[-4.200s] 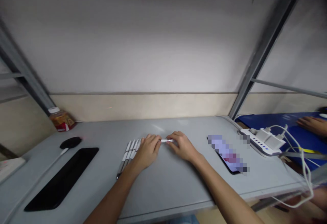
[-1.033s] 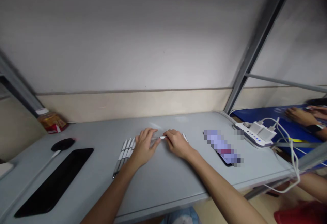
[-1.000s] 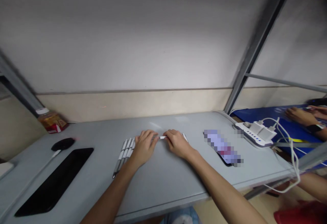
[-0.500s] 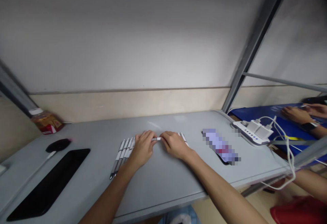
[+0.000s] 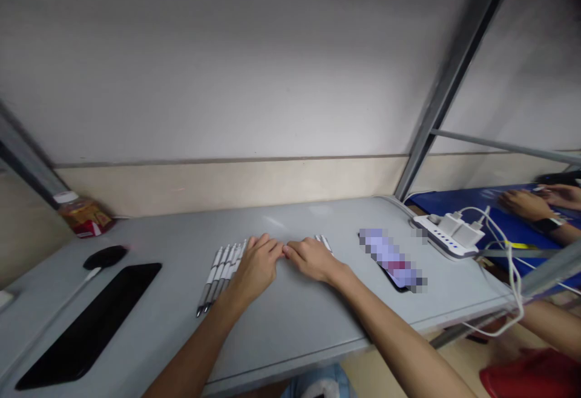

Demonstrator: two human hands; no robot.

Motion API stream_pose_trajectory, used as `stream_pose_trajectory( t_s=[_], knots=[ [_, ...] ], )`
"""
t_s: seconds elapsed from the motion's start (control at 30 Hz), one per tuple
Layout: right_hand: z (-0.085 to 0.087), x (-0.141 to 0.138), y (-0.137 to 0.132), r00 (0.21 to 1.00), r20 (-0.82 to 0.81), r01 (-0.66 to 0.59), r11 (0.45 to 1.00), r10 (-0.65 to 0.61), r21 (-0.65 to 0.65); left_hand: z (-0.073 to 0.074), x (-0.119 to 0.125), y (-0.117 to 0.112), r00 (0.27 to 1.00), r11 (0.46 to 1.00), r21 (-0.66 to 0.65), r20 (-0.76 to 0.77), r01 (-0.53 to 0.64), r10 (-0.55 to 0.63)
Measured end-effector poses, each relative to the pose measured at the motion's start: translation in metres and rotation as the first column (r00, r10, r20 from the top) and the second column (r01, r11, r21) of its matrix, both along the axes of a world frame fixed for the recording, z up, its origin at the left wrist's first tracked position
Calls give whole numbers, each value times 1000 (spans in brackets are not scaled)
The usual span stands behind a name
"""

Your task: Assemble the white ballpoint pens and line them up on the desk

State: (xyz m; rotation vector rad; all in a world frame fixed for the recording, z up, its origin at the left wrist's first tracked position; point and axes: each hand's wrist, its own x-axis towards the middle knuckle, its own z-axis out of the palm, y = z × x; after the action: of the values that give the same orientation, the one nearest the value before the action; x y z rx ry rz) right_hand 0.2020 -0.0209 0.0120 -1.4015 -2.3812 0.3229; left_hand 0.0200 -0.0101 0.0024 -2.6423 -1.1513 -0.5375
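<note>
The left hand [image 5: 259, 260] and right hand [image 5: 312, 257] meet tip to tip low over the grey surface [image 5: 295, 319], their fingers drawn in narrow, perhaps to steady something small, though I cannot tell whether they hold anything. The row of pens [image 5: 219, 273] lies slanted alike beside the left wrist, seemingly for order and easy reach, while slim white pieces [image 5: 324, 242] lie just beyond the right hand, probably as a separate group.

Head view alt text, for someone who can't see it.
A left hand and right hand meet over a grey desk, any object between them hidden. White-and-grey pens lie beside the left hand; a phone and power strip lie to the right.
</note>
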Motion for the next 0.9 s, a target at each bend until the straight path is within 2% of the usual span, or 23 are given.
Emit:
stream_pose_trajectory(
  t_s=[0.13,0.23,0.3,0.37,0.43,0.5,0.6,0.7,0.8,0.9],
  knots=[
    [-3,6,6,949,-307,-120,983,74,-136,-1,0,-1,1000,999,17,-2,29,-29],
    [-4,13,13,881,-473,-101,982,13,-162,-2,-2,2,999,1000,-3,33,8,-8],
    [-5,17,17,803,-595,-78,983,-38,-169,-3,-5,5,996,1000,-21,83,-16,17],
    [-5,22,20,685,-722,-101,969,-97,-226,-5,-7,8,985,998,-43,163,-50,57],
    [-3,24,22,513,-842,-185,938,-163,-294,-5,-9,10,963,994,-80,253,-79,97],
    [0,24,22,331,-920,-265,914,-212,-306,-4,-9,10,947,989,-136,307,-59,98],
    [3,21,21,108,-960,-322,905,-257,-279,-2,-6,5,952,977,-210,305,43,24],
    [2,20,23,-88,-935,-422,864,-342,-277,0,-2,2,955,969,-231,297,87,-15],
    [0,25,26,-233,-880,-501,827,-414,-256,0,-5,4,958,979,-205,284,20,40],
    [-2,30,27,-289,-852,-519,819,-437,-244,1,-15,10,956,979,-121,224,-167,191]
  ],
)
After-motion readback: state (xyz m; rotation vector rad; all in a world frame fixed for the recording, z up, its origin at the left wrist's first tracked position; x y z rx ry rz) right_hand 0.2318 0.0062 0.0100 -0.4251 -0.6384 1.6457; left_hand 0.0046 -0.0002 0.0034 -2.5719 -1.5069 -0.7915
